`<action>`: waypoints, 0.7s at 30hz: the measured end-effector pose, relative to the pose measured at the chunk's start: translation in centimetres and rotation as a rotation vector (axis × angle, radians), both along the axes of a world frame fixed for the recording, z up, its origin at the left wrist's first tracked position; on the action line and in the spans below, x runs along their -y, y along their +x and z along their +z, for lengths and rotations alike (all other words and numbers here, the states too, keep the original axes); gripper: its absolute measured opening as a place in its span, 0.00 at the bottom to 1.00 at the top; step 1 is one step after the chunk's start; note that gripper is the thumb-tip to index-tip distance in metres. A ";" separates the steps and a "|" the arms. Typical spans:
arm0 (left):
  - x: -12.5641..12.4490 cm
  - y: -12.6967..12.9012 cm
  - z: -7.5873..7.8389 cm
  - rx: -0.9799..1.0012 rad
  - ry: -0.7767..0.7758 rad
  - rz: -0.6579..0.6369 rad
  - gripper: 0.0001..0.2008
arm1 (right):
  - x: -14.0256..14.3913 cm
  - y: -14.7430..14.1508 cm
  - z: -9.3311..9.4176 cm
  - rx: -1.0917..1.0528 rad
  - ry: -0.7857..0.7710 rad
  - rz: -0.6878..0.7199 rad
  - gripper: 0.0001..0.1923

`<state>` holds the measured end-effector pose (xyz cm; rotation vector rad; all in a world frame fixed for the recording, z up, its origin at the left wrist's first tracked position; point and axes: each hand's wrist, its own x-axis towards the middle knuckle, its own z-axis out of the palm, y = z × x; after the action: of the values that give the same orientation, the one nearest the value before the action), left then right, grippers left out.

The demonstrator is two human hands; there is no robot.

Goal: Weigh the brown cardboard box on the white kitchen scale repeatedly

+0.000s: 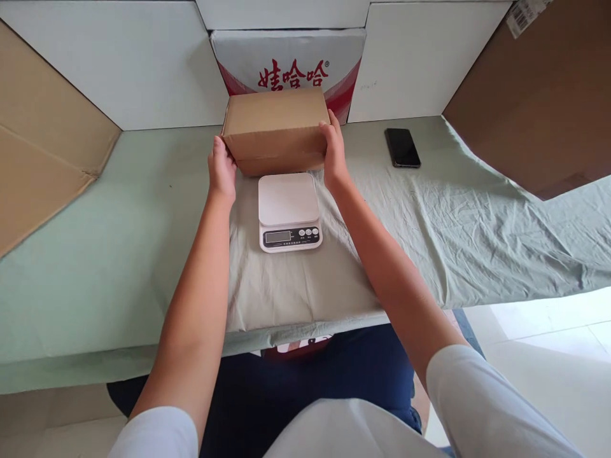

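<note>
- Cardboard box (pixel 275 130): plain brown corrugated board, rectangular, closed, matte faces with crisp edges. It sits at the far middle of the bench (pixel 95 254), just behind the scale (pixel 289 212); whether its base rests on the cloth or is lifted cannot be told.
- Scale: small kitchen type, white plastic, rounded square platter, smooth surface. A dark display strip and a row of small round buttons run along its near edge. The platter carries nothing.
- Bench: covered with a pale green cloth, smooth at the left, creased and rumpled toward the right.
- Phone (pixel 402 147): flat black slab, glossy face up, lying on the cloth well apart from the box to the right.
- Printed carton (pixel 291 63): white with red characters, standing directly behind the box.
- Left hand (pixel 222 170): forearm extended, palm flat against the left end of the box, fingers pointing forward. Grip closed on the box by side pressure.
- Right hand (pixel 334 152): mirrored pose, palm pressed to the right end, fingers reaching up along the edge. Grip closed on the box likewise.
</note>
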<state>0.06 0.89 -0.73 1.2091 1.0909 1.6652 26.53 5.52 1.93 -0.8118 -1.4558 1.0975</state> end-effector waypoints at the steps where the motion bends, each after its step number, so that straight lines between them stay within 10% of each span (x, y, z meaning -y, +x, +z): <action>1: -0.1 -0.1 -0.4 0.017 0.003 0.009 0.48 | 0.2 -0.1 0.1 -0.019 -0.016 0.005 0.60; 21: -0.6 1.2 -0.9 -0.035 -0.033 0.064 0.54 | -1.7 0.2 -3.5 -0.024 -0.098 -0.105 0.64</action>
<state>1.27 1.48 -1.61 1.1976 1.1850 1.6731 26.68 7.25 -1.61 -0.9309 -1.3324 1.1018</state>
